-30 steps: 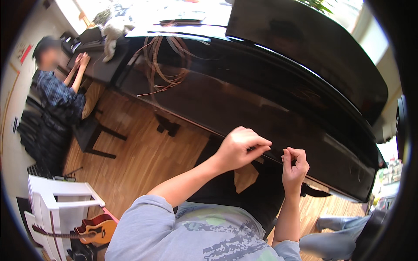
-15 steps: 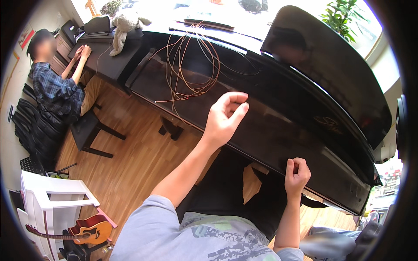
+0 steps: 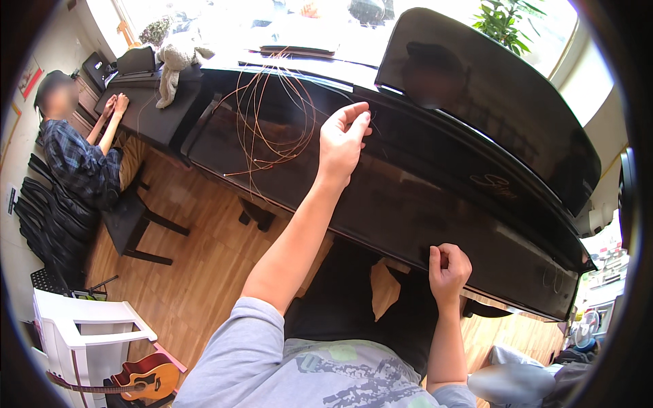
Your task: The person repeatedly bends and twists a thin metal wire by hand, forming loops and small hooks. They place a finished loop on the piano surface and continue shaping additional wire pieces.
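My left hand [image 3: 341,144] reaches over the closed black piano lid [image 3: 408,197], thumb and fingers pinched together. A fine thread-like line shows by the fingertips, but what they pinch is too thin to make out. Left of that hand, a loose coil of copper-coloured and silvery strings [image 3: 257,155] lies on the lid, some ends hanging over its front edge. My right hand [image 3: 449,273] is held by the lid's front edge, fingers curled closed with the thumb up. Anything inside it is hidden.
A raised glossy black panel [image 3: 490,115] stands at the back right. A person in a checked shirt [image 3: 78,163] sits far left at a dark keyboard [image 3: 146,102] bearing a plush toy [image 3: 178,58]. A guitar [image 3: 153,381] and white stand [image 3: 95,319] are at lower left.
My left hand has moved farther back across the lid, toward the panel, still pinched. My right hand stays curled near the front edge. The whole view has shifted slightly.
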`<action>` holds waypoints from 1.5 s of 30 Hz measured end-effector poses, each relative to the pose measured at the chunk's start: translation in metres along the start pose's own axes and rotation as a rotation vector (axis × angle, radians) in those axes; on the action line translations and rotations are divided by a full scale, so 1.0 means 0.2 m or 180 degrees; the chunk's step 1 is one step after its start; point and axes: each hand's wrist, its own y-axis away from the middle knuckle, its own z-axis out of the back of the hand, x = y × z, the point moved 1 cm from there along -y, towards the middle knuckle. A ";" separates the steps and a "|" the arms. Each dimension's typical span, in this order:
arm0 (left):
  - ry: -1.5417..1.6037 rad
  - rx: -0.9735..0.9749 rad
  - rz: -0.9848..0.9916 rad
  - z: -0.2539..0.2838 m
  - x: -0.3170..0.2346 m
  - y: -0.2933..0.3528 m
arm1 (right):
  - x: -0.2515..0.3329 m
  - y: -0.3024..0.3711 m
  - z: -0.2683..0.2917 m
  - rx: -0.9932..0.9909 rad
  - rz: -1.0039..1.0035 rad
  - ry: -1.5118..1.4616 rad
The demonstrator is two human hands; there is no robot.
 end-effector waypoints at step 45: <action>0.0548 0.1682 0.1176 -0.04 0.15 1.18 | 0.35 -0.20 0.02 0.1959 -0.1668 -0.3923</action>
